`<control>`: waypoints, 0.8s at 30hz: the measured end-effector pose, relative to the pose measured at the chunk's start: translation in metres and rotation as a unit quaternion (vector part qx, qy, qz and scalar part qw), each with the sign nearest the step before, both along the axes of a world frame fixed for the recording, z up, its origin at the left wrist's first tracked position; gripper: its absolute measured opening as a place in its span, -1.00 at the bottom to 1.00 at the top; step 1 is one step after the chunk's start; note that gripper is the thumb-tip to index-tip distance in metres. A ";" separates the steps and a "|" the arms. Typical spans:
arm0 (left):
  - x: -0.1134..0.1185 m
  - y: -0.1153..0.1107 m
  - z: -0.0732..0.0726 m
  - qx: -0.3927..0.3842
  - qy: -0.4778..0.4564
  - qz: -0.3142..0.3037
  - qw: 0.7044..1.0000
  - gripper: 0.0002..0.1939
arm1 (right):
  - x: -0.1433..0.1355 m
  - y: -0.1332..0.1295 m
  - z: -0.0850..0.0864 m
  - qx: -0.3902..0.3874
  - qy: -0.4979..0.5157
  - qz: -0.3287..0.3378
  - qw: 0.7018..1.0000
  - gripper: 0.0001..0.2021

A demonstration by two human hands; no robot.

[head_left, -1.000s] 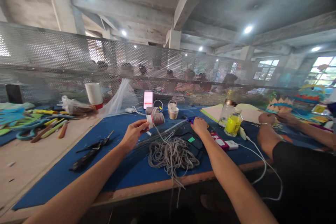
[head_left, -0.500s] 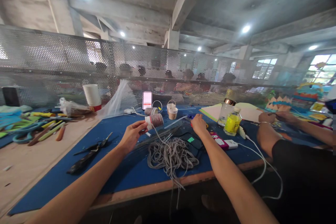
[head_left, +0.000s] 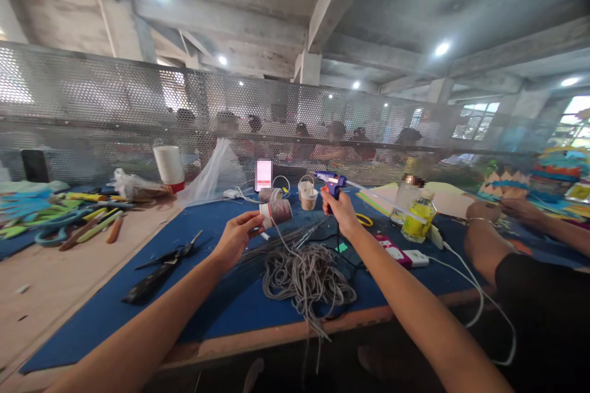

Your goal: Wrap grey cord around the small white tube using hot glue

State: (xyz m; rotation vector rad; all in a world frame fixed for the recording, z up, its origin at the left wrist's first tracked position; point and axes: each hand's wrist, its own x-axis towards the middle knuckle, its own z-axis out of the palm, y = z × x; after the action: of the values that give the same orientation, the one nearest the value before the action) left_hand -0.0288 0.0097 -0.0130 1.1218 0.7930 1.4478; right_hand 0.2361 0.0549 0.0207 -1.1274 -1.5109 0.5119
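Between the fingers of my left hand (head_left: 237,238) is a paper cup (head_left: 279,212) lying on its side, wrapped in grey cord. From the cup a strand runs down to a loose heap of grey cord (head_left: 308,282) at the table's front. My right hand (head_left: 340,212) grips a blue hot glue gun (head_left: 330,182) by its handle, raised off the table. Its nozzle points left, and a clear glue stick (head_left: 387,201) sticks out behind. Behind the hands stand small cord-covered buckets (head_left: 308,199) and a wrapped cup (head_left: 271,194).
Black-handled pliers (head_left: 159,270) lie at left, with scissors (head_left: 58,230) and a stack of paper cups (head_left: 168,167) beyond. A yellow bottle (head_left: 419,216), a glass jar (head_left: 403,202) and a white charger cable (head_left: 479,288) are at right. Another person's arm (head_left: 483,239) reaches in there.
My right hand has lifted the glue gun off the table and turned its nozzle left. My left hand still holds the cup in nearly the same place. The view has shifted slightly.
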 end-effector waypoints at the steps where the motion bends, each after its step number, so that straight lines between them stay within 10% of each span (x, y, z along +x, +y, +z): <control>1: 0.000 0.000 0.000 -0.002 -0.001 0.001 1.000 -0.71 | -0.006 -0.004 0.002 -0.002 0.042 0.064 0.997 -0.54; 10: -0.001 0.003 -0.002 -0.006 0.005 0.003 1.000 -0.71 | -0.046 -0.042 -0.009 0.000 0.024 0.189 0.982 -0.65; 24: -0.005 0.008 -0.005 0.022 0.041 0.061 0.997 -0.73 | -0.045 -0.049 -0.030 0.149 -0.205 0.072 0.965 -0.71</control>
State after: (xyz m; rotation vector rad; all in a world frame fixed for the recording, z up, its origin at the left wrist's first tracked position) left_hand -0.0337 0.0173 -0.0176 1.1896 0.9031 1.5353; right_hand 0.1913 0.0062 -0.0090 -0.9235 -1.9646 0.1378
